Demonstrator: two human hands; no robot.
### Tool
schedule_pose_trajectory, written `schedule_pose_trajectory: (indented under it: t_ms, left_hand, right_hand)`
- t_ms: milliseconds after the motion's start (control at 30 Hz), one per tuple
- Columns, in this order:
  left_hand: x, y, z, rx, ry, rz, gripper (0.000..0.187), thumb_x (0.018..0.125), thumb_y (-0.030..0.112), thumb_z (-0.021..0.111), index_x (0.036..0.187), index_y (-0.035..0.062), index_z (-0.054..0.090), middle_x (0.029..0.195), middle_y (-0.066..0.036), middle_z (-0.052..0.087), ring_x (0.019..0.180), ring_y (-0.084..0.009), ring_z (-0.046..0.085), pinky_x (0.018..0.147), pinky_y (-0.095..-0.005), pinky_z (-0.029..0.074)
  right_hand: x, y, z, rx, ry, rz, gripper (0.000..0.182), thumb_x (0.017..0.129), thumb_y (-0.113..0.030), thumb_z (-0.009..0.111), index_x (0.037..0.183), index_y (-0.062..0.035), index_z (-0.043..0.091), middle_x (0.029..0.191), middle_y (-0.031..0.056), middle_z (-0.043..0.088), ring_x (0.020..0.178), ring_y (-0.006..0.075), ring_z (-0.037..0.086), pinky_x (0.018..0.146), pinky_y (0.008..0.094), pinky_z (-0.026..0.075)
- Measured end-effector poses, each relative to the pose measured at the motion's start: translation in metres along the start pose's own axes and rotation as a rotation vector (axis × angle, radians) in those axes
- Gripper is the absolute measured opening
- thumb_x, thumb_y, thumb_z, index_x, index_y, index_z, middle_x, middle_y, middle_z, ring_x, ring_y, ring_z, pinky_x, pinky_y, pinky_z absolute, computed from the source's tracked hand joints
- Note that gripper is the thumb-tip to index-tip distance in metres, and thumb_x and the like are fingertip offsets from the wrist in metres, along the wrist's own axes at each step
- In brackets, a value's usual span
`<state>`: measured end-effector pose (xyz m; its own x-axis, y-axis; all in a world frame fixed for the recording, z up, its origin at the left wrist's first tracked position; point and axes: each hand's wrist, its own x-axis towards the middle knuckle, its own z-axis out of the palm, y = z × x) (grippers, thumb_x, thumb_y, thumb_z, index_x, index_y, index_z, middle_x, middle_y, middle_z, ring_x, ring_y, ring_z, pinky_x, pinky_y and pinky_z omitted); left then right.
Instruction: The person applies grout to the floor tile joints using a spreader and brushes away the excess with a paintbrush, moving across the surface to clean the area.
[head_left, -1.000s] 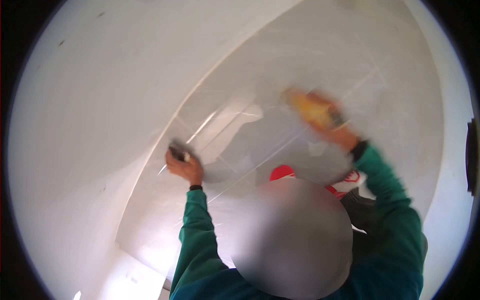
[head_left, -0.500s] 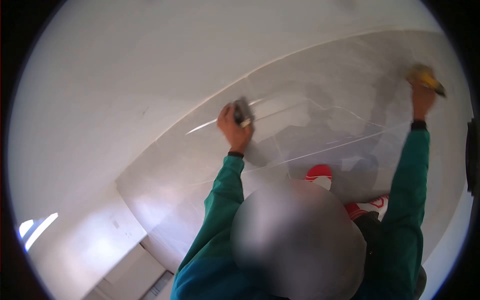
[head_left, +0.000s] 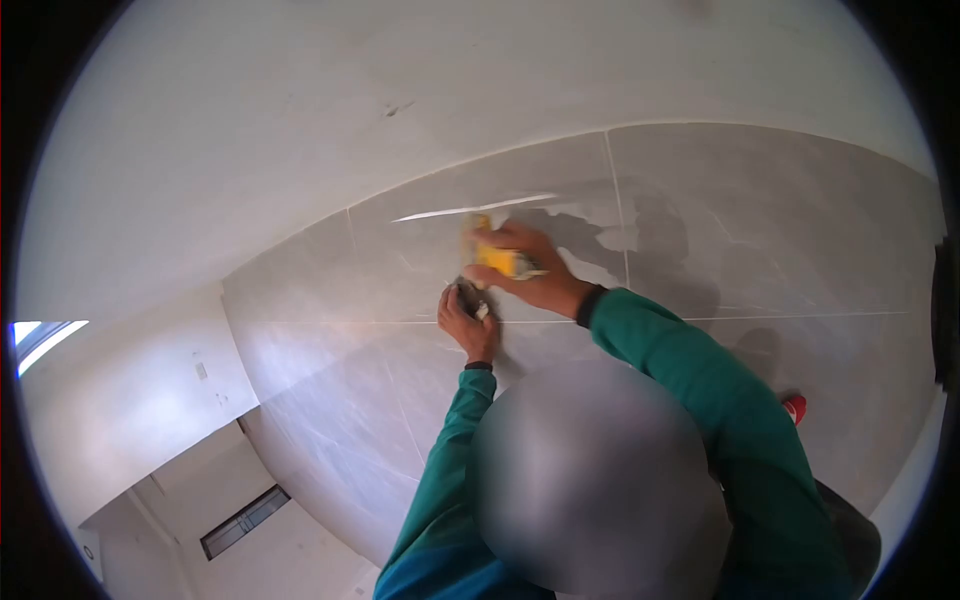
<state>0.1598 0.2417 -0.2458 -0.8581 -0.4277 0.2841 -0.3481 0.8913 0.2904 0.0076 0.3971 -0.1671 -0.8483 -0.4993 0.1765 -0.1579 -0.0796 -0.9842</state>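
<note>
My left hand point(head_left: 468, 325) is closed round a small dark block with a pale edge point(head_left: 470, 298), low over the grey tiled floor point(head_left: 560, 370). Just above and to the right, my right hand point(head_left: 535, 270) grips a yellow tool point(head_left: 497, 262), blurred by motion. Its kind is hard to make out. The two held things are close together; whether they touch I cannot tell. A bright white streak point(head_left: 470, 210) lies on the tile beyond both hands.
A pale wall point(head_left: 400, 110) curves along the far edge of the tiles. A red shoe point(head_left: 795, 408) shows at the right. At the lower left are a white wall point(head_left: 150, 400) and a dark framed grate point(head_left: 245, 520). A blurred grey round shape point(head_left: 600, 480) hides the lower middle.
My right hand has swung from the far right to beside my left hand, with the yellow tool in it. My left hand sits lower in view. The camera view has shifted.
</note>
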Motion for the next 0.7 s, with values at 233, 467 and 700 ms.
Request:
schedule_pose_trajectory:
  t_ms: [233, 467, 700]
  left_hand:
    - [0.002, -0.004, 0.001, -0.039, 0.022, -0.061, 0.057, 0.062, 0.015, 0.056, 0.117, 0.004, 0.042, 0.119, -0.015, 0.044, 0.113, -0.0327, 0.037, 0.095, -0.0432, 0.024]
    - [0.007, -0.002, -0.005, -0.049, 0.0, -0.119, 0.056, 0.064, 0.011, 0.057, 0.118, 0.0047, 0.041, 0.12, -0.014, 0.044, 0.113, -0.0318, 0.037, 0.095, -0.0429, 0.024]
    - [0.007, -0.022, -0.007, -0.159, -0.037, -0.036, 0.048, 0.068, 0.008, 0.057, 0.115, 0.005, 0.045, 0.121, -0.016, 0.044, 0.112, -0.0336, 0.04, 0.093, -0.0421, 0.03]
  right_hand:
    - [0.077, 0.068, 0.092, 0.013, -0.104, 0.071, 0.04, 0.072, -0.03, 0.065, 0.105, -0.0088, 0.057, 0.086, 0.0142, 0.06, 0.078, 0.0308, 0.057, 0.07, 0.0378, 0.045]
    - [-0.053, 0.077, -0.235, -0.55, 0.361, 0.138, 0.026, 0.087, -0.013, 0.05, 0.11, -0.002, 0.052, 0.107, 0.0098, 0.056, 0.099, 0.0205, 0.054, 0.085, 0.029, 0.043]
    - [-0.125, 0.02, -0.403, -1.03, 0.996, 0.337, 0.03, 0.085, -0.021, 0.054, 0.109, -0.0025, 0.055, 0.098, 0.0084, 0.061, 0.083, 0.0162, 0.058, 0.075, 0.025, 0.044]
